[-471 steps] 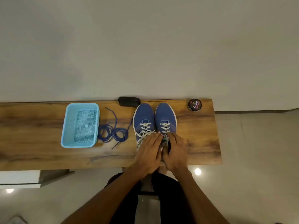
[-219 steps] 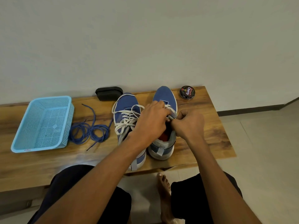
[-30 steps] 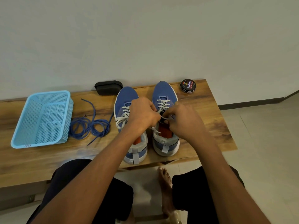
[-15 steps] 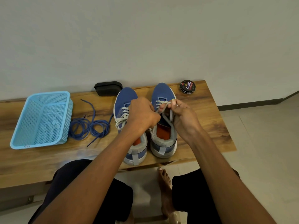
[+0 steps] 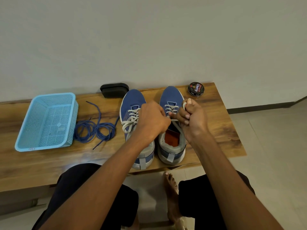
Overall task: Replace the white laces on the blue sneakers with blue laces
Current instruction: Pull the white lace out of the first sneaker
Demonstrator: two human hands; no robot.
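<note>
Wooden bench holds blue sneakers lengthwise, toes toward wall.

The wooden worktop carries a basket, blue laces, two sneakers, a black case and a tin.

A person seen from above: two bare forearms, no sleeves, watch or rings showing. Dark, near-black shorts cover both thighs. One bare foot shows between the knees.
</note>
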